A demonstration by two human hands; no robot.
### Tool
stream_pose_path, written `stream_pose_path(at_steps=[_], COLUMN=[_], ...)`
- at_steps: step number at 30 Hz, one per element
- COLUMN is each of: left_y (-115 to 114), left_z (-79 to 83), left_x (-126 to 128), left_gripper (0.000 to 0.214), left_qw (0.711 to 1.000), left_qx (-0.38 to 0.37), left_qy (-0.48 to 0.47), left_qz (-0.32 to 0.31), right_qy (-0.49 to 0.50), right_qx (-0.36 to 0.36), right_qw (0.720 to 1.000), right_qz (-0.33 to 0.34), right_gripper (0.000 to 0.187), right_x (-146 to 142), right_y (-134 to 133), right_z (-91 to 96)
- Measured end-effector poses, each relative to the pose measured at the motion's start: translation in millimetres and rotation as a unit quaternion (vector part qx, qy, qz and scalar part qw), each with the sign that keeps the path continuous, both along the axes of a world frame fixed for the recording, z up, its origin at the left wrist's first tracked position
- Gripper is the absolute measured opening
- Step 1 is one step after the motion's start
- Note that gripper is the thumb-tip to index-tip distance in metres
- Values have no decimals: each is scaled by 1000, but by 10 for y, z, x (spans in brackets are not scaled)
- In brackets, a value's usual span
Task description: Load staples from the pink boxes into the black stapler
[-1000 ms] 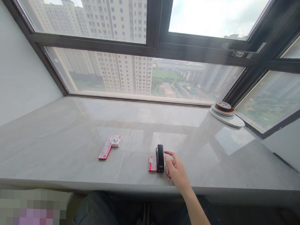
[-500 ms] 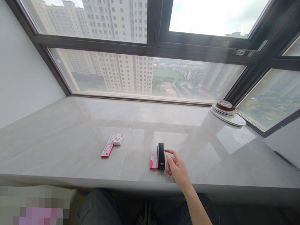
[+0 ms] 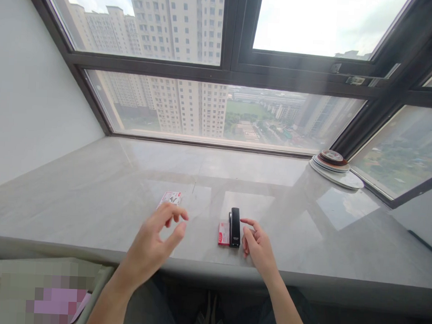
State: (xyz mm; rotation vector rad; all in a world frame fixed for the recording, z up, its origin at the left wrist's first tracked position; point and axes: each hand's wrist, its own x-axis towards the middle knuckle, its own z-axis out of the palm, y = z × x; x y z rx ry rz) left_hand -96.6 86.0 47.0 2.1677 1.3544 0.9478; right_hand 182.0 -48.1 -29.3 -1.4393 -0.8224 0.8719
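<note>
Head view: one ledge (image 3: 286, 203), pale grey, glossy, faintly veined like stone. On it, near the front edge and right of centre, one stapler (image 3: 235, 227): long, narrow, smooth, black. Against its left side, one flat box (image 3: 224, 233), red and white, card by its look. Farther left, more red-and-white packaging (image 3: 170, 197), partly behind the left hand (image 3: 151, 240); count not clear.

Left hand: above the ledge, thumb and curved forefinger wide apart, nothing between them. Right hand (image 3: 258, 246): just right of the stapler, forefinger stretched to its side, thumb a little apart, other fingers curled, nothing gripped. Touching or just short: cannot tell.

Far right corner: one stack of round plates (image 3: 335, 177), smooth, dark on white, number unclear. Behind: dark window frame (image 3: 163, 65).
</note>
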Motion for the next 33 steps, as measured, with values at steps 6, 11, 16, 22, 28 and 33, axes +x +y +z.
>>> stream_pose_path(at_steps=[6, 11, 16, 22, 28, 33], left_y=[532, 423, 275, 112, -63, -138], left_z=[-450, -578, -439, -287, -247, -352], left_x=[-261, -334, -362, 149, 867, 1071], left_gripper=[63, 63, 72, 54, 55, 63], left_qw=[967, 976, 965, 979, 946, 938], left_qx=[-13, -49, -162, -88, -41, -50], left_qy=[188, 206, 177, 58, 32, 50], left_qz=[172, 48, -102, -173, -320, -339], right_qy=[-3, 5, 11, 6, 3, 2], right_qx=[1, 6, 2, 0, 12, 14], right_qw=[1000, 1000, 1000, 1000, 1000, 1000], right_qz=[-4, 2, 5, 14, 20, 22], right_gripper=[57, 57, 58, 58, 56, 56], right_x=[4, 4, 15, 21, 29, 24], right_y=[15, 19, 22, 26, 19, 13], right_z=[-3, 3, -10, 2, 5, 14])
